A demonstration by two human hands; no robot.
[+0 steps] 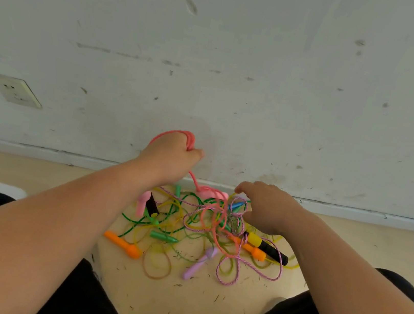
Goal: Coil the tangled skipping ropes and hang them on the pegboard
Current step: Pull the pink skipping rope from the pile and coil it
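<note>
The left grip held gathered loops of the pink rope above the tangle on the floor, likely to draw slack free. Beside it and lower, the right grip seemed to steady the tangle. Its hold was unclear.

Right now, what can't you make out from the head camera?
Pegboard: nowhere in the head view.
Right hand: fingertips hidden behind the hand itself, grip unclear.
Pink rope: coil count hidden inside the left hand.
Tangle: which cord joins which handle is too knotted to trace.
</note>
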